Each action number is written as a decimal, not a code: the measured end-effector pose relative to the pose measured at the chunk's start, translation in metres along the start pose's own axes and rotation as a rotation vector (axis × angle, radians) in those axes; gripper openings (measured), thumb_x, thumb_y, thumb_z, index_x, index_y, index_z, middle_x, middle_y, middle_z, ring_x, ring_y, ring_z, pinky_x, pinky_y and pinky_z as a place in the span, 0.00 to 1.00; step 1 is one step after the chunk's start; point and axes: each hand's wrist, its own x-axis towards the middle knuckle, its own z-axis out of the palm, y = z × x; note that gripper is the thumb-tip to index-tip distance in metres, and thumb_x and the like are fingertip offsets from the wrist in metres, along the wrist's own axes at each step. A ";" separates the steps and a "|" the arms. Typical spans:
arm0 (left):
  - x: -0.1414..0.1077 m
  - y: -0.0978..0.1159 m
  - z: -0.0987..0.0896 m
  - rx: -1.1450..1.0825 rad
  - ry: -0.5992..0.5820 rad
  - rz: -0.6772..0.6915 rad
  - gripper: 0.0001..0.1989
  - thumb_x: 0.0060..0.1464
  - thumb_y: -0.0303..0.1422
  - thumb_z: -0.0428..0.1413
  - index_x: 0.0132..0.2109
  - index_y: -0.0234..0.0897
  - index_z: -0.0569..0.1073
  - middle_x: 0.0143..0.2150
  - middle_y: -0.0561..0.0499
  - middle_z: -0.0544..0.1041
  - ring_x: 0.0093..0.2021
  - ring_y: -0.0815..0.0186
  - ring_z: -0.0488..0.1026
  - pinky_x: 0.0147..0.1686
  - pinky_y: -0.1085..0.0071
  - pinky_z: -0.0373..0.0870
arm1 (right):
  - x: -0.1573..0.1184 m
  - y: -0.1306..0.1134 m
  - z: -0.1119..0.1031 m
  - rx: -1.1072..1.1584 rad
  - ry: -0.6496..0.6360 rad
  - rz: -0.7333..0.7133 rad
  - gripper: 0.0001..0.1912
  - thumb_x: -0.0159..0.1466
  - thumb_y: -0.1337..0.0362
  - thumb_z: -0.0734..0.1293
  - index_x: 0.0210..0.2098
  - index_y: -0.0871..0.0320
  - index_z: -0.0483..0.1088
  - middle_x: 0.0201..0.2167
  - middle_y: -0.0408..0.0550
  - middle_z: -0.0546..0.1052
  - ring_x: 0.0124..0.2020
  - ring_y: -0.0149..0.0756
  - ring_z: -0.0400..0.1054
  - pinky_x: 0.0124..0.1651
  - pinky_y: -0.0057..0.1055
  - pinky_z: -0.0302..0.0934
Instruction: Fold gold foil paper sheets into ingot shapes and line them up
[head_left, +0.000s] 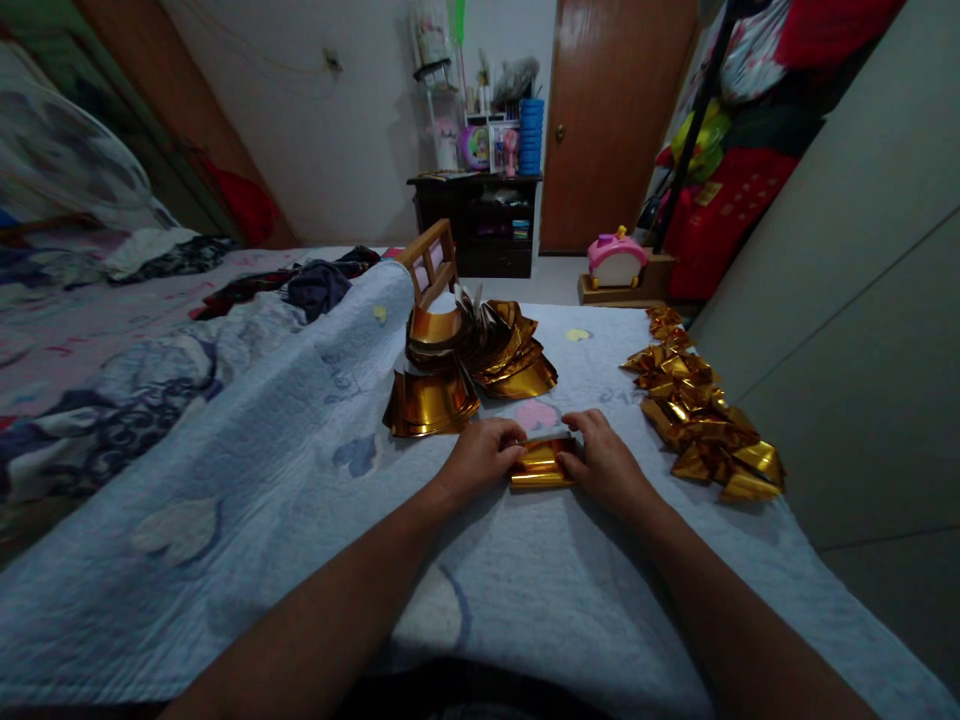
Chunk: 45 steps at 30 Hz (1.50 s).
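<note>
Both my hands are on one sheet of gold foil paper, which lies on the bed cover with its near and far edges curled over. My left hand grips its left end between thumb and fingers. At the right end my right hand pinches it, thumb on the near side and fingers on the far edge. Beyond my left hand stand curved stacks of gold foil sheets. To the right, a row of folded gold foil pieces runs along the bed's edge.
A pale blue quilted cover spreads under everything. Rumpled bedding lies on the left. Past the far edge are a dark cabinet, a wooden door and a pink toy. A pale panel rises at right.
</note>
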 end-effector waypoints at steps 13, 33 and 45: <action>-0.003 0.007 -0.004 -0.488 0.024 -0.042 0.09 0.47 0.34 0.63 0.34 0.33 0.79 0.29 0.51 0.76 0.30 0.67 0.70 0.32 0.72 0.65 | 0.002 -0.011 -0.022 0.768 -0.217 0.314 0.14 0.56 0.53 0.70 0.31 0.59 0.71 0.25 0.42 0.69 0.26 0.31 0.60 0.28 0.28 0.53; -0.004 0.010 -0.004 -0.642 0.060 -0.120 0.13 0.47 0.40 0.65 0.31 0.34 0.80 0.27 0.52 0.75 0.27 0.70 0.67 0.30 0.73 0.61 | -0.001 -0.017 -0.027 0.824 -0.146 0.366 0.17 0.55 0.50 0.72 0.28 0.58 0.70 0.23 0.40 0.68 0.24 0.29 0.59 0.27 0.28 0.52; -0.004 0.011 -0.004 -0.645 0.066 -0.124 0.12 0.46 0.40 0.65 0.31 0.33 0.80 0.27 0.51 0.76 0.27 0.69 0.68 0.30 0.73 0.62 | -0.001 -0.019 -0.028 0.811 -0.154 0.364 0.17 0.56 0.49 0.71 0.28 0.58 0.70 0.23 0.40 0.67 0.23 0.29 0.58 0.25 0.28 0.50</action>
